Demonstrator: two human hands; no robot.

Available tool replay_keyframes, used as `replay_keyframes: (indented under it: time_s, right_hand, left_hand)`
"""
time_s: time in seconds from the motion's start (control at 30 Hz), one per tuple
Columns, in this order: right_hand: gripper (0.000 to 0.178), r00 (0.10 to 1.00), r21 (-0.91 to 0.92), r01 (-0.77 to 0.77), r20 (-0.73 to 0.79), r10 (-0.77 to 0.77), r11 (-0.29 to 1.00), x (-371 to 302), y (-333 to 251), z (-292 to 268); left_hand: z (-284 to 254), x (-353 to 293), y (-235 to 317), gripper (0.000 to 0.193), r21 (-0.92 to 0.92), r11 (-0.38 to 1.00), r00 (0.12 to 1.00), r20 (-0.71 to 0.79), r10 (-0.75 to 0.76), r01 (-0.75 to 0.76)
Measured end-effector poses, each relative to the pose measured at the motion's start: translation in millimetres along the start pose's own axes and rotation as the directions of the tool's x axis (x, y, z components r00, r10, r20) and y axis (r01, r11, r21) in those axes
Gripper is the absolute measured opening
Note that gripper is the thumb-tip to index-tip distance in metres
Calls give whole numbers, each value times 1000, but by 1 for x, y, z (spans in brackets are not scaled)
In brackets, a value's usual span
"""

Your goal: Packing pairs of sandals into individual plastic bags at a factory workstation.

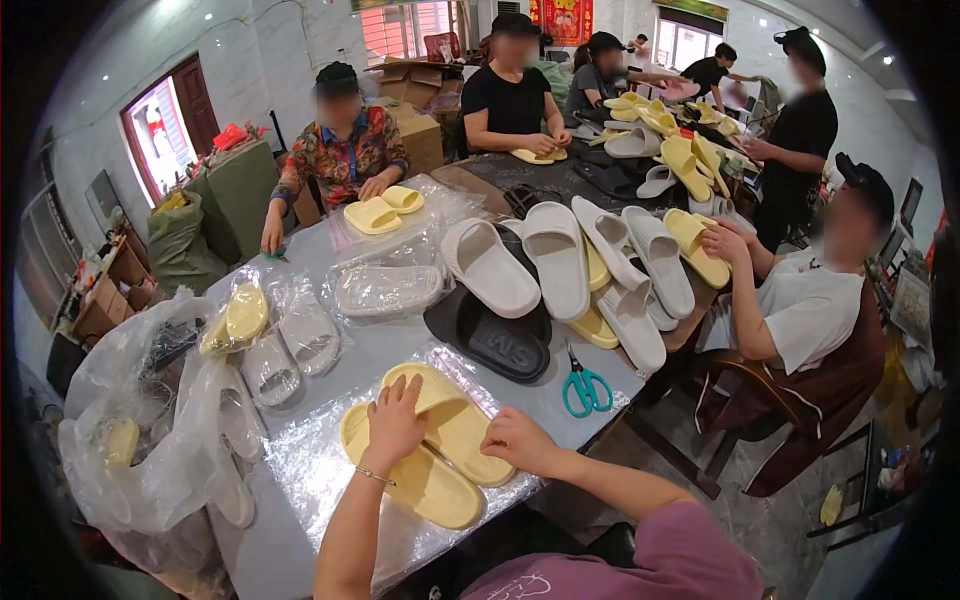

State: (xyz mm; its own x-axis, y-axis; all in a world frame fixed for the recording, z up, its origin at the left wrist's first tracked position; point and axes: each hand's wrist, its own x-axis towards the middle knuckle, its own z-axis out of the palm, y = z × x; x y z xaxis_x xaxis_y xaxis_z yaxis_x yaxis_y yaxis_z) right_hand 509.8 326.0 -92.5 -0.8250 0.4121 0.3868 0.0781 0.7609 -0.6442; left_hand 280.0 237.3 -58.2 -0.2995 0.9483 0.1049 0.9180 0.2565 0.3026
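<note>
A pair of pale yellow slide slippers (436, 487) lies side by side on a clear plastic bag (318, 480) at the table's near edge. My left hand (396, 425) rests on the left slipper's strap, fingers stretched out. At the outer edge of the right slipper, my right hand (518, 442) has its fingers curled together; what they pinch, if anything, is hidden. Teal-handled scissors (586, 390) lie to the right, beyond that hand. Black slippers (502, 350) lie just past the yellow pair.
White slippers (558, 262) pile up beyond the black ones. Bagged slippers (388, 290) and crumpled plastic (150, 450) cover the left side. Across the table, a co-worker in a flowered shirt (345, 150) touches yellow slippers; another in white (815, 310) holds one at right.
</note>
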Motion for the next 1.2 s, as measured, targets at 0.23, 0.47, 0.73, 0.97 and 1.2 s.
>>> replay_keyframes:
  time_s: [0.23, 0.47, 0.73, 0.97, 1.2]
  right_hand:
    - [9, 995, -96, 100, 1, -101, 990, -5, -2, 3]
    - [9, 999, 119, -4, 48, -2, 993, -9, 10, -5]
    - [11, 777, -111, -348, -590, 220, 931, -73, 26, -89]
    - [21, 560, 305, -575, -530, 637, 759, -130, 100, -110]
    - [21, 568, 56, -684, -584, 580, 727, -139, 118, -97]
  left_hand:
    - [4, -3, 0, 67, 15, 1000, 1000, 26, -13, 13]
    - [9, 6, 3, 69, 60, 998, 997, 75, 11, -16]
    - [11, 8, -4, 74, 24, 999, 999, 27, 44, -44]
    - [10, 7, -2, 76, 60, 998, 1000, 18, 12, -13]
    - [8, 1, 1, 75, 48, 998, 999, 37, -30, 29]
